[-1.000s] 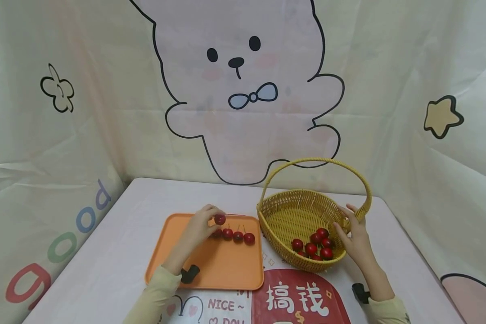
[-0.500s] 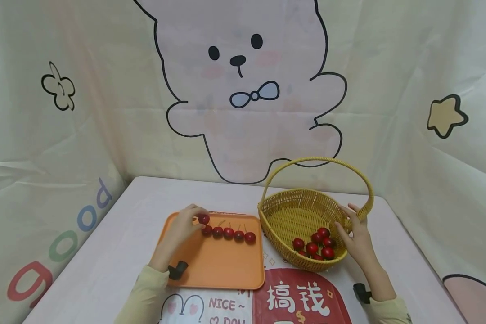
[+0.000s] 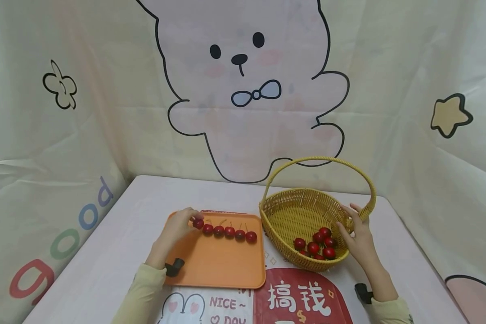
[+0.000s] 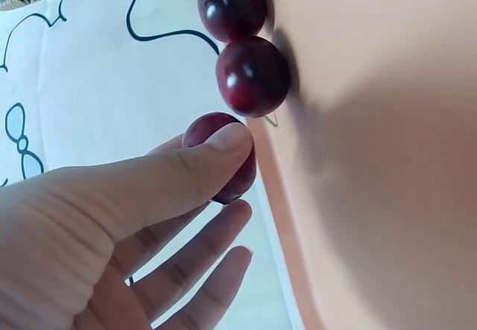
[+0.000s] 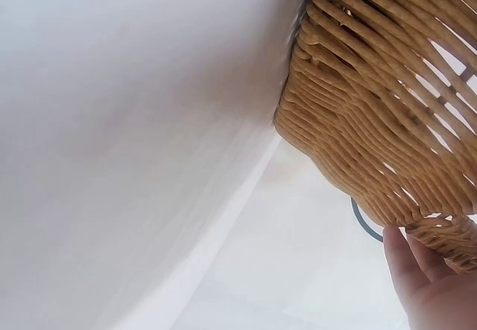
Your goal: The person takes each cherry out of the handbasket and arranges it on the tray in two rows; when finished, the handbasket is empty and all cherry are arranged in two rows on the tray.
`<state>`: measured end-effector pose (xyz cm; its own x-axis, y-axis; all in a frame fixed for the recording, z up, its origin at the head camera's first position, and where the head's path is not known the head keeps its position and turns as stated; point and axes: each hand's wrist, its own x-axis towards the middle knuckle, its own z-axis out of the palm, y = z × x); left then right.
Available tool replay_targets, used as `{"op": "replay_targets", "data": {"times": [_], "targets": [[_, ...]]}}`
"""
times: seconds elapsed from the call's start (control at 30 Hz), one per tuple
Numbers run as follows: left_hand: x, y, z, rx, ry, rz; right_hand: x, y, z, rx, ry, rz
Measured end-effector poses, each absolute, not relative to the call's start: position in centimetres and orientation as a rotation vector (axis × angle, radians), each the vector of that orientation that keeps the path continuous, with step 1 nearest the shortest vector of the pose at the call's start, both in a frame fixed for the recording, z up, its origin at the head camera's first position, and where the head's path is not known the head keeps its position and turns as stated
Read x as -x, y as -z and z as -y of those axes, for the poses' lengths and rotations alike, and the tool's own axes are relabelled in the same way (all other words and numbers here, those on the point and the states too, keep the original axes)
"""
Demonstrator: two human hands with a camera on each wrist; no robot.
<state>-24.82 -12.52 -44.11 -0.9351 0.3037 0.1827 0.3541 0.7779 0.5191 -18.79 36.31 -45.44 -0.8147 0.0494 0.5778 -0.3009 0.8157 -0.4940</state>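
Thumb and fingertips of my left hand (image 3: 177,231) pinch a dark red cherry (image 3: 198,223) over the far left of the orange tray (image 3: 222,267). In the left wrist view the thumb lies across this cherry (image 4: 205,127), right beside the end cherry (image 4: 253,77) of a row. That row of several cherries (image 3: 229,232) runs along the tray's far side, stems pointing away. My right hand (image 3: 360,238) grips the right rim of a yellow wicker basket (image 3: 291,211) near its handle base. Several more cherries (image 3: 313,248) lie at the basket's near right.
The basket's tall arched handle (image 3: 316,158) rises above its bowl. A printed mat (image 3: 227,303) with a red patch lies at the table's front. Fabric with a cartoon bear (image 3: 243,144) hangs behind the white table (image 3: 93,270).
My left hand has moved left along the row with the cherry and lowered it to the row's left end. The right hand stays at the basket rim.
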Motion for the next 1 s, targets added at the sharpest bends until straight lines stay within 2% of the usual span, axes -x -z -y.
{"op": "replay_targets", "data": {"times": [1.0], "targets": [[25.2, 45.4, 12.9, 0.598, 0.862, 2.913, 18.8, 45.5, -36.4, -0.174, -0.797, 2.414]]}}
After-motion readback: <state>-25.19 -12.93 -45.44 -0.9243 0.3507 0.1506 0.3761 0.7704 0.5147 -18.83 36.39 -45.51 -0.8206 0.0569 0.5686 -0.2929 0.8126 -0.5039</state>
